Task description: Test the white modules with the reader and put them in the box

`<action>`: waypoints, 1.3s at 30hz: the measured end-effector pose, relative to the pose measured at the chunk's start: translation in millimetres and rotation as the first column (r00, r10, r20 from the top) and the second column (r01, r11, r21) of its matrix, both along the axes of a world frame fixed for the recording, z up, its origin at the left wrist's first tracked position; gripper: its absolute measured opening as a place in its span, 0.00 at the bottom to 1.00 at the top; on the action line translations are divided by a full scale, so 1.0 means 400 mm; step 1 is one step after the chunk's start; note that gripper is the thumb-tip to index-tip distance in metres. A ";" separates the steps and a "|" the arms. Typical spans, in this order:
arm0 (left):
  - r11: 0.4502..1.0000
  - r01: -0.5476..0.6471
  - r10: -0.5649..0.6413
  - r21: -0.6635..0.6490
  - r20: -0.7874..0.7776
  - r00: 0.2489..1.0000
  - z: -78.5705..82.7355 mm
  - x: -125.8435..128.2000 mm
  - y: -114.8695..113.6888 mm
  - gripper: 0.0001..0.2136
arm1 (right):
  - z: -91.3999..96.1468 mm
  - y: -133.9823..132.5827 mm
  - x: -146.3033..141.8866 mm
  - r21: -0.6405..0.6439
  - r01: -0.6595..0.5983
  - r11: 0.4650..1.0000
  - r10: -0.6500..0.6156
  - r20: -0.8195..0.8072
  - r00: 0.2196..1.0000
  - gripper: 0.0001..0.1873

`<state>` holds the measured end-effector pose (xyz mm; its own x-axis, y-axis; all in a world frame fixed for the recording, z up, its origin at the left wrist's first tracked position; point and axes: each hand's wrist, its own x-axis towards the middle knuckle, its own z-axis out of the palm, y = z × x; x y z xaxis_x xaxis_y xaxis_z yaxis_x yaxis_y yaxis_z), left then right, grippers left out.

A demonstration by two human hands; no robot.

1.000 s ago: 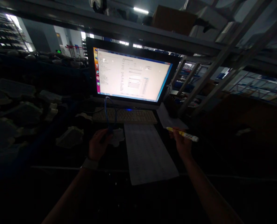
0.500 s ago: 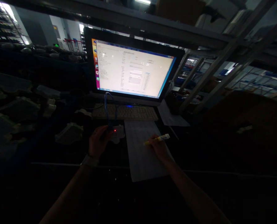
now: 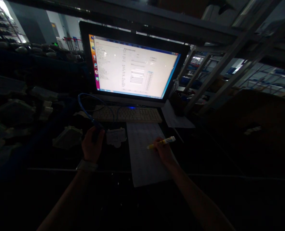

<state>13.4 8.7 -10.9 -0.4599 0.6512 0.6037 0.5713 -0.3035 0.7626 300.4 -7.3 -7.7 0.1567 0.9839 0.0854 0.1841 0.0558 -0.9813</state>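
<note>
My left hand [image 3: 92, 145] is closed round the dark end of a blue cable [image 3: 84, 107], just left of a small white device [image 3: 115, 136] lying on the dark bench. The cable loops up and back toward the monitor [image 3: 132, 65]. My right hand [image 3: 163, 150] grips a yellow and white marker [image 3: 161, 142], its tip resting on a printed paper sheet [image 3: 144, 150] below the keyboard [image 3: 128, 114].
Several pale plastic housings [image 3: 67, 136] lie scattered on the left of the bench. A second paper [image 3: 174, 118] sits right of the keyboard. Slanted metal frame bars [image 3: 219, 73] rise at the right; a shelf beam runs overhead.
My left hand has pulled the cable end leftward, away from the white device, whose red light no longer shows. My right hand came in from the right and set the marker on the sheet.
</note>
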 end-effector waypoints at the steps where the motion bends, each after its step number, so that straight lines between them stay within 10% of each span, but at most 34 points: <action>1: 1.000 0.000 0.000 0.001 0.007 1.000 0.001 0.000 0.001 0.17 | 0.000 0.000 0.000 0.000 0.000 1.000 0.000 -0.003 1.000 0.14; 22: 0.998 -0.061 0.060 0.010 0.051 0.997 0.007 -0.015 0.008 0.20 | 0.002 -0.002 0.000 0.004 -0.003 1.000 0.003 -0.037 0.999 0.17; 29: 0.999 -0.043 0.044 -0.018 0.106 0.993 0.006 -0.010 0.008 0.20 | 0.028 -0.109 0.005 0.114 -0.166 0.980 0.169 -0.013 0.986 0.23; 39: 0.999 -0.047 0.048 -0.016 0.090 0.995 0.004 -0.009 0.007 0.21 | 0.025 -0.101 -0.095 -0.024 -0.144 0.989 0.145 0.098 0.984 0.11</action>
